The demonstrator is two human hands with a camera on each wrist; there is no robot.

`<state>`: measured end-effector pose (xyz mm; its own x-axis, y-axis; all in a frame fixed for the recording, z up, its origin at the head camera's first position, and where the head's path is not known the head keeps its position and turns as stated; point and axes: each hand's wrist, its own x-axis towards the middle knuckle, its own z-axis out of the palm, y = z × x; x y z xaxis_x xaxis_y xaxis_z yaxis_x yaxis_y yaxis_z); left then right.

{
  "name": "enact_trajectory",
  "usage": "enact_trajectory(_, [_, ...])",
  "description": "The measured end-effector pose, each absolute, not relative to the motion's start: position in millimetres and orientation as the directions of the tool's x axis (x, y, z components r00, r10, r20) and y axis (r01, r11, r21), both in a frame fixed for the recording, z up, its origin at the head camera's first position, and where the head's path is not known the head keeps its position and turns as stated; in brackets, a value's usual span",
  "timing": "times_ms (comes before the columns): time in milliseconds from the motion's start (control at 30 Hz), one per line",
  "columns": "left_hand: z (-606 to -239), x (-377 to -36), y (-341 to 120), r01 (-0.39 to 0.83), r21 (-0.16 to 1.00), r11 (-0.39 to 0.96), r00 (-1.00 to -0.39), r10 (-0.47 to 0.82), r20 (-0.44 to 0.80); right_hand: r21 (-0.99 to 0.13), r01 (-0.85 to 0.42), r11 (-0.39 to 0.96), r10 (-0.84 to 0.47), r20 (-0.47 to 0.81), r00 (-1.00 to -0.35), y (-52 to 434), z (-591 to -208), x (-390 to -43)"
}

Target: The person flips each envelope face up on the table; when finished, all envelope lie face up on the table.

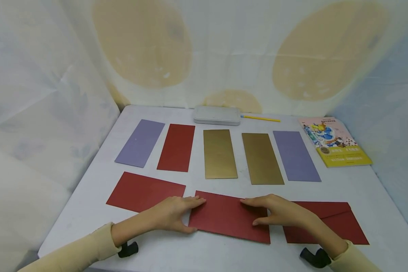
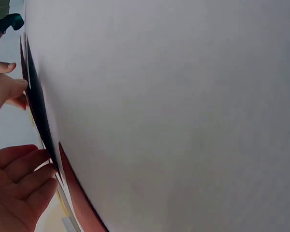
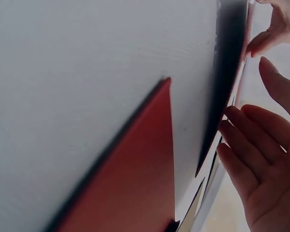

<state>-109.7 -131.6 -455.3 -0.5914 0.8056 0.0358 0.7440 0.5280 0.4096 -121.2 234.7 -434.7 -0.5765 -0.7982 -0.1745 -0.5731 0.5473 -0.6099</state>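
A red envelope (image 1: 229,219) lies at the middle of the table's near part, with a dark band along its near edge in both wrist views. My left hand (image 1: 171,215) is at its left end, fingers stretched onto the top and thumb by the near left corner. From the right, my right hand (image 1: 282,213) reaches over the same envelope, its fingers extended near the far edge and the thumb apart on the near side. In the right wrist view the right hand (image 3: 263,154) shows loosely straight fingers beside the envelope's edge. Neither hand is visibly curled round it.
Another red envelope (image 1: 142,190) lies to the left; one with a flap line (image 1: 336,223) lies right, partly behind my forearm. Beyond are purple (image 1: 141,143), red (image 1: 176,147) and gold (image 1: 221,155) envelopes in a row. A grey case (image 1: 217,115), pencil (image 1: 261,118) and book (image 1: 336,141) sit farther back.
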Motion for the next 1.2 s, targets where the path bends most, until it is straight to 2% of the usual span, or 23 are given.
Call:
enact_trajectory(233, [-449.6, -116.4, -136.0, 0.756, 0.442, 0.484, -0.561, 0.826, 0.056, -0.606, -0.587, 0.537, -0.803, -0.153, -0.576, 236.3, -431.9, -120.2])
enact_trajectory(567, [-436.9, -128.7, -138.4, 0.658, 0.573, 0.489, -0.589, 0.808, -0.013, -0.543, -0.602, 0.585, -0.746, -0.069, -0.663, 244.1, -401.9, -108.1])
enact_trajectory(667, [-433.1, -133.8, -139.7, 0.608, 0.617, 0.500, -0.606, 0.794, -0.047, -0.517, -0.651, 0.557, -0.761, -0.003, -0.649, 245.4, -392.1, -101.7])
enact_trajectory(833, [-428.8, -143.8, -139.4, 0.538, 0.682, 0.495, -0.618, 0.782, -0.080, -0.445, -0.761, 0.472, -0.806, 0.133, -0.577, 243.1, -381.0, -92.7])
enact_trajectory(1067, [-421.1, -154.2, -135.9, 0.447, 0.746, 0.493, -0.631, 0.765, -0.127, -0.407, -0.757, 0.511, -0.792, 0.119, -0.599, 241.3, -381.8, -89.0])
enact_trajectory(1200, [-418.6, -158.1, -133.6, 0.392, 0.785, 0.480, -0.633, 0.760, -0.149, -0.379, -0.785, 0.490, -0.794, 0.176, -0.581, 242.3, -383.4, -90.3])
